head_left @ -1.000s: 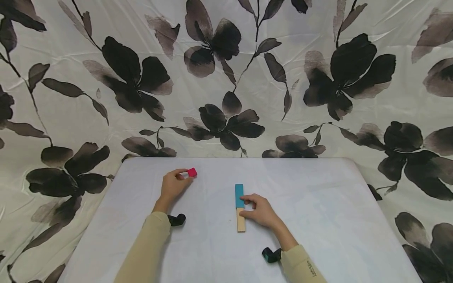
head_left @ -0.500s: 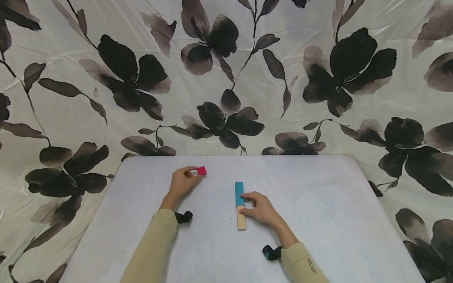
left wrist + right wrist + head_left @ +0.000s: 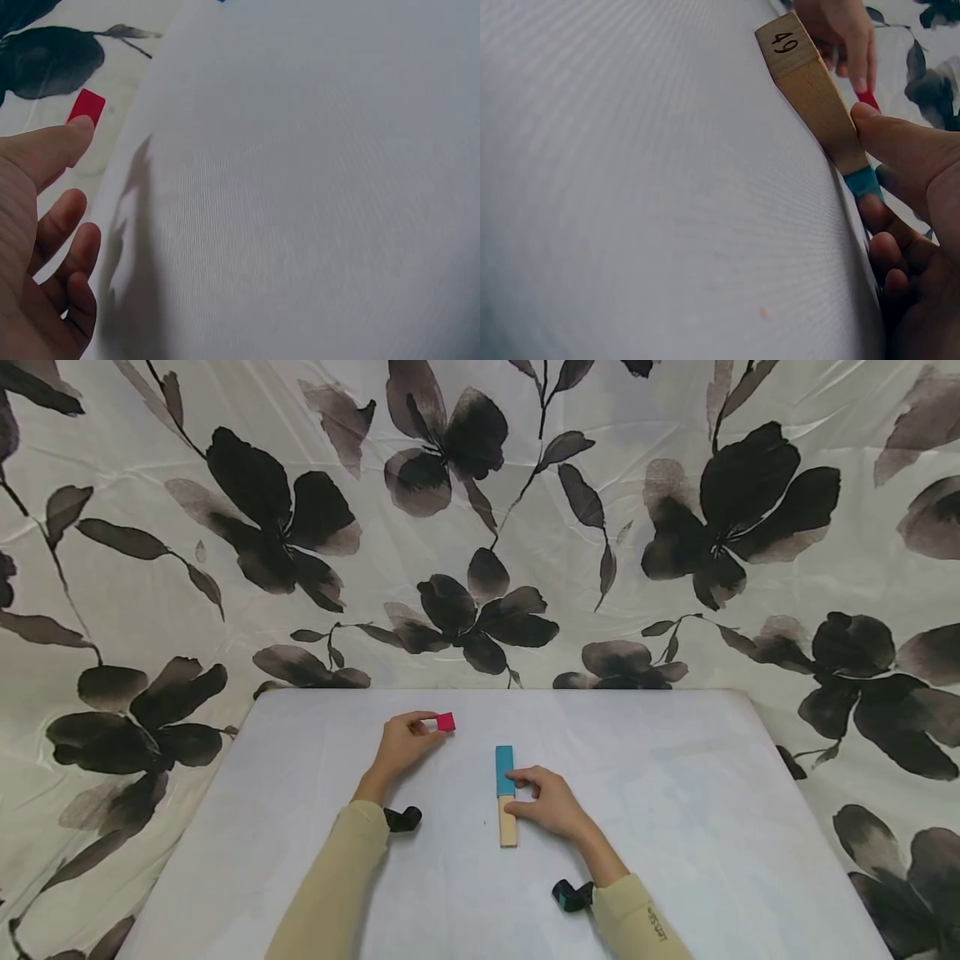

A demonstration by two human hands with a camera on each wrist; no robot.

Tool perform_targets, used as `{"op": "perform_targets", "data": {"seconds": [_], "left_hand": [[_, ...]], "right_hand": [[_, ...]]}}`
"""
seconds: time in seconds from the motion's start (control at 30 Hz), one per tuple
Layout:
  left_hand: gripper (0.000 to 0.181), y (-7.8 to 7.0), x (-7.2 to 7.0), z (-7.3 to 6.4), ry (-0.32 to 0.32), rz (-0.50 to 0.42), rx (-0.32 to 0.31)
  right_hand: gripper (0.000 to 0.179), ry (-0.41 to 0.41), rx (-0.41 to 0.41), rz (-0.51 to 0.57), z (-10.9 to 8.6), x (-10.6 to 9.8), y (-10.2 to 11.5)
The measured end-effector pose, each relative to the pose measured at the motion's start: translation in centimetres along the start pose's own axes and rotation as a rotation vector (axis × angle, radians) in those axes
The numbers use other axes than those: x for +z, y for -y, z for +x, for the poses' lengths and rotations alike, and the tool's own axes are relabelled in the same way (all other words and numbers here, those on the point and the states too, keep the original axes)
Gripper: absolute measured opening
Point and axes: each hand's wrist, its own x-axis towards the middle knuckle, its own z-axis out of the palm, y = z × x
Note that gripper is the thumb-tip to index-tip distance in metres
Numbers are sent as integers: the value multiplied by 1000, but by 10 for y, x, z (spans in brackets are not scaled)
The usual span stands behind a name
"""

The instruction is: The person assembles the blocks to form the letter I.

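Observation:
My left hand (image 3: 405, 745) pinches a red block (image 3: 446, 722) between thumb and fingertips. In the left wrist view, the red block (image 3: 88, 107) sticks out past the thumb, with the other fingers loosely bent below. A blue block (image 3: 505, 768) and a plain wooden block (image 3: 507, 822) lie end to end on the white table. Beside them is my right hand (image 3: 553, 802), its index finger touching the blue block and its thumb the wooden one. In the right wrist view, the wooden block (image 3: 810, 90) bears the number 49 on its end.
The white table (image 3: 675, 793) has its far edge against a floral cloth (image 3: 615, 527). A black wrist camera (image 3: 405, 819) sits by the left sleeve, another black wrist camera (image 3: 572, 896) by the right sleeve.
My left hand has moved to the right with the red block, closer to the blue block. The right hand and the two blocks beside it have stayed in place.

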Motion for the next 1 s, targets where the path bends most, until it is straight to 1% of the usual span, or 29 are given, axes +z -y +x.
{"op": "perform_targets", "data": {"seconds": [0.17,0.27,0.4,0.6,0.8,1.0], "left_hand": [[36,-2,8,3,13,14,15],[35,-6,11,5,13,14,46],[35,-12,14,6,19,1,71],[37,-19,24,8,59,5,41],[36,-27,32,8,67,10,52],[36,-30,39,7,81,3,55]], "right_hand": [[47,-1,8,-2,-1,-1,2],[47,-4,5,7,-1,-1,3],[47,-9,-5,11,1,-1,4],[47,-2,16,6,0,-2,5],[47,-6,23,16,0,-3,7],[47,1,17,22,0,-1,5]]}}
